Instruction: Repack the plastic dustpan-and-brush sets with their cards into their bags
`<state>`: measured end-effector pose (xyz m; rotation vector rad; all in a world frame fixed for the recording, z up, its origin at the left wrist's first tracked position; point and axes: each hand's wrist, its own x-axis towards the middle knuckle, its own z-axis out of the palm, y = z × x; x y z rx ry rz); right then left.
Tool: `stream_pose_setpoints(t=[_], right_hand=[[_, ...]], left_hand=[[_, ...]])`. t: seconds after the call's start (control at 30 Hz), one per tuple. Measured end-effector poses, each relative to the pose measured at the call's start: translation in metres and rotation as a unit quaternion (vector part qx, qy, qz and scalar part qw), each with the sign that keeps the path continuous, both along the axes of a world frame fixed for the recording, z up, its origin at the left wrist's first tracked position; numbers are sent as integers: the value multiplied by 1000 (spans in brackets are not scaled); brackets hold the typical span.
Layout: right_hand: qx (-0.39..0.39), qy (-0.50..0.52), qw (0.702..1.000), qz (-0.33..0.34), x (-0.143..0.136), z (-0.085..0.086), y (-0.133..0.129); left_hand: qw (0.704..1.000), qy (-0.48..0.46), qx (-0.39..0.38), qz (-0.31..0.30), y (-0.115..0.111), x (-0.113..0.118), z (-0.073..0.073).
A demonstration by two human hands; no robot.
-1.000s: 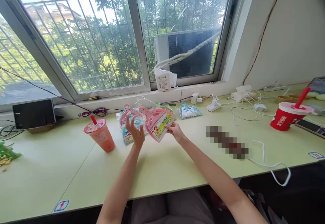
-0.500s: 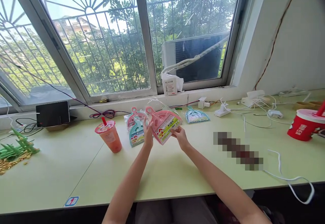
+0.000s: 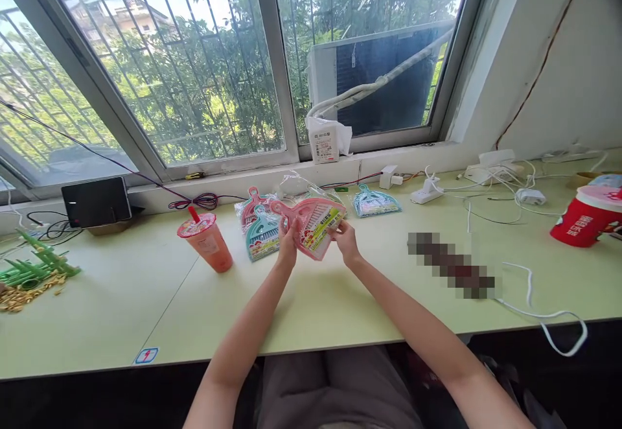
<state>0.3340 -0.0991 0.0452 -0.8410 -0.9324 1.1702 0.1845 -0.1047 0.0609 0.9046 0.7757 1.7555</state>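
Note:
Both my hands hold a pink toy dustpan and brush set in clear packaging, raised above the table and tilted. My left hand grips its lower left side; my right hand pinches the right edge of its wrapper. A yellow-green label with print runs across the set, over white bristles. Behind my left hand lies a teal dustpan set, partly overlapping another pink dustpan set. Farther right, near the wall, rests a blue-green dustpan set.
On the table stand an orange drink cup with a red straw and, at right, a red cup. A tablet leans at the back left. White cables and adapters tangle at the back right. Green plastic pieces lie far left.
My view has tipped downward, showing more of my lap. The held pink set has turned clockwise, its handle now pointing more to the left. Both hands still hold it.

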Motion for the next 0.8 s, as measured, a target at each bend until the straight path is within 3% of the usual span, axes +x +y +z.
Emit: stream_pose_setpoints(t=[0.17,0.33,0.47,0.6,0.8], right_hand=[[-15,9,1000,18,1,0,-1],[-41,86,995,-18,3,-5,0],[-49,99,993,-29,6,-8,4],[-46,108,993,-9,5,-8,6],[-53,103,992,46,4,-3,3]], left_hand=[[1000,18,7,-5,3,-1,0],[997,42,26,-55,-1,14,-8],[992,89,-46,-73,-1,22,-16],[988,94,-78,-93,2,15,-16],[992,67,-82,-64,4,5,-9]])
